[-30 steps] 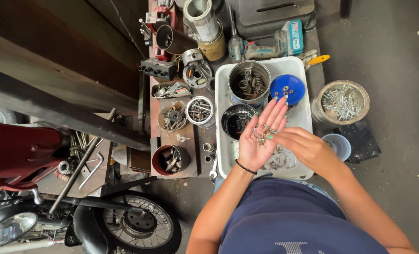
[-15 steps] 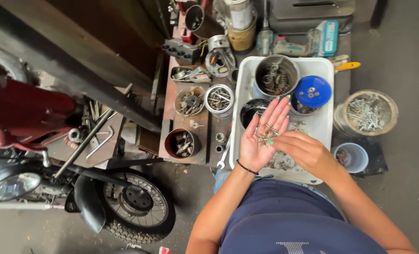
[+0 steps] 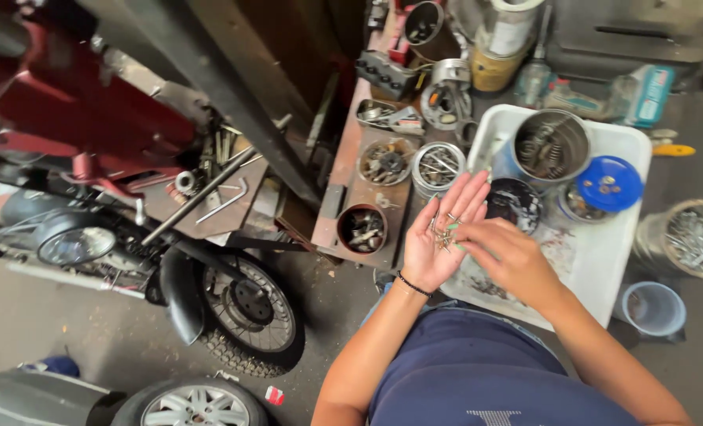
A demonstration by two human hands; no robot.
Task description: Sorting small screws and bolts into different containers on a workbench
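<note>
Head view, left hand: the left hand lies palm up at centre frame, fingers straight and close together, tips aimed at the upper right. It holds nothing shut; it serves as a flat rest.

Head view, small screws: a loose cluster of small screws sits on the open palm, just below the base of the fingers, above the gap between the wooden shelf and the white tray.

Head view, right hand: the right hand comes in from the lower right, fingertips curled down onto the cluster as if pinching at one piece; whether a screw is actually between the tips cannot be told.

Head view, long axis: the screws lie crossed, with no shared heading. Most seem to run roughly along the palm, lower left to upper right. Heads and points are too small to tell apart.

Head view, risk of spill: the palm is flat and uncupped, so a tilt or a nudge from the picking fingers could roll pieces off its edge.

Head view, risk of loss: a fallen screw would likely land on the dark floor near the motorcycle wheel, or among the metal tins of similar hardware, and be hard to find.
</note>
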